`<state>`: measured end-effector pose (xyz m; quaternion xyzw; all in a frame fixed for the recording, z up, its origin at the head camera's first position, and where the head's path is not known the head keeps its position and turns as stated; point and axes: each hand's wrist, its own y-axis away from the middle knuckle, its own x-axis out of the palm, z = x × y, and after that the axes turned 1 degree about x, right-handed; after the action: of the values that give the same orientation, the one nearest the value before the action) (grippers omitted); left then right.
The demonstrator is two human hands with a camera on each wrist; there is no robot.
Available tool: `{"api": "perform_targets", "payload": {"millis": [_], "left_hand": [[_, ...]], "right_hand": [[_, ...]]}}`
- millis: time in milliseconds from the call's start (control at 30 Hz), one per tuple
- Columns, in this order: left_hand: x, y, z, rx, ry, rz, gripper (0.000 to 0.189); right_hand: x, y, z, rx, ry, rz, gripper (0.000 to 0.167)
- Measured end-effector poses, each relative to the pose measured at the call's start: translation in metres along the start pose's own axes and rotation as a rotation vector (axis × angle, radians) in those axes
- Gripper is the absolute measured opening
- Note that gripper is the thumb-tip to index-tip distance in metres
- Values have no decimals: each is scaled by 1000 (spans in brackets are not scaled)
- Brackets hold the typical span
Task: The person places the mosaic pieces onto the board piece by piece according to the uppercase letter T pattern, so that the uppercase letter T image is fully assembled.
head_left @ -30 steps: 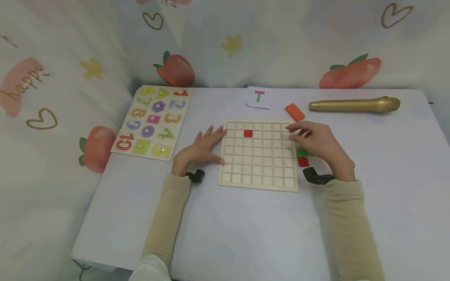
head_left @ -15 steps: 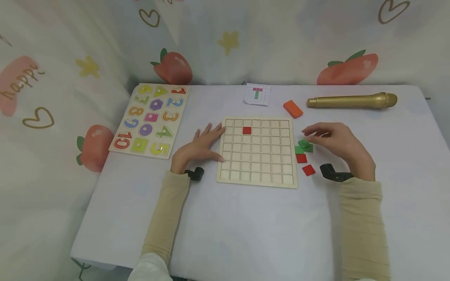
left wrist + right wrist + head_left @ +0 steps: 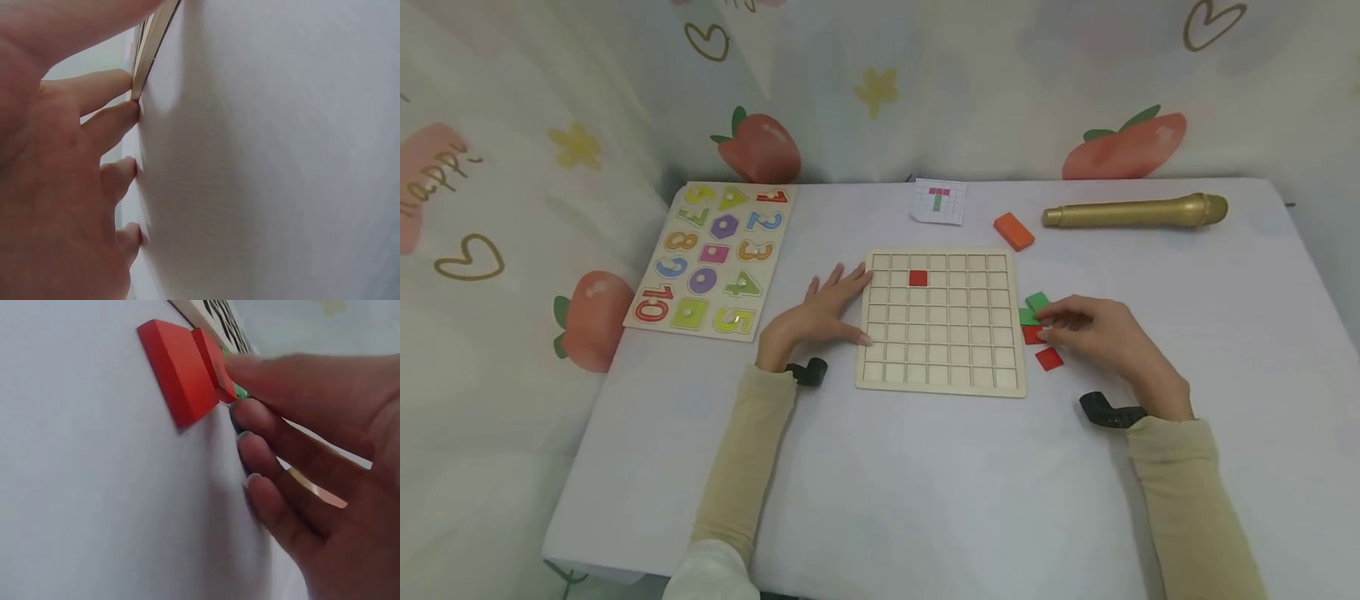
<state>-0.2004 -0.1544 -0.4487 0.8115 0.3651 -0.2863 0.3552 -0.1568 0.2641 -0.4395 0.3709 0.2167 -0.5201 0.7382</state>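
Observation:
A pale wooden grid board [image 3: 938, 326] lies flat in mid-table, with one red square tile [image 3: 918, 278] in its second row from the top. My left hand [image 3: 816, 321] is spread at the board's left edge, thumb and a fingertip against it. The left wrist view shows its fingers [image 3: 115, 119] extended along that edge. My right hand [image 3: 1093, 333] reaches over the loose tiles right of the board. Its thumb meets a red tile [image 3: 209, 359], the index fingertip close beside; I cannot tell whether they pinch it. Another red tile [image 3: 1049, 359] lies nearer. Green tiles [image 3: 1037, 302] sit beyond, partly hidden.
A number-and-shape puzzle board [image 3: 707, 262] lies at the left back. Behind the grid board are a small card [image 3: 938, 202] with a T-shaped pattern and an orange block [image 3: 1014, 232]. A gold microphone [image 3: 1135, 212] lies at the right back.
My right hand has withdrawn from the board's upper right edge, passed the green tiles and come down nearer, to the red tile. My left hand stays put. The head view has shifted slightly.

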Motion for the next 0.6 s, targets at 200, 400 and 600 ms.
{"api": "perform_targets", "payload": {"millis": [200,400,600], "left_hand": [[2,1,4,7,16,3,111],[3,1,6,31,46,-3,111],[4,-1,4,26,38,-9,111]], "right_hand": [[10,-2,-1,-93,30,-26,37],[12,-1,3,-118,83,-3,32],[10,0,3,-121,111,2,30]]}}
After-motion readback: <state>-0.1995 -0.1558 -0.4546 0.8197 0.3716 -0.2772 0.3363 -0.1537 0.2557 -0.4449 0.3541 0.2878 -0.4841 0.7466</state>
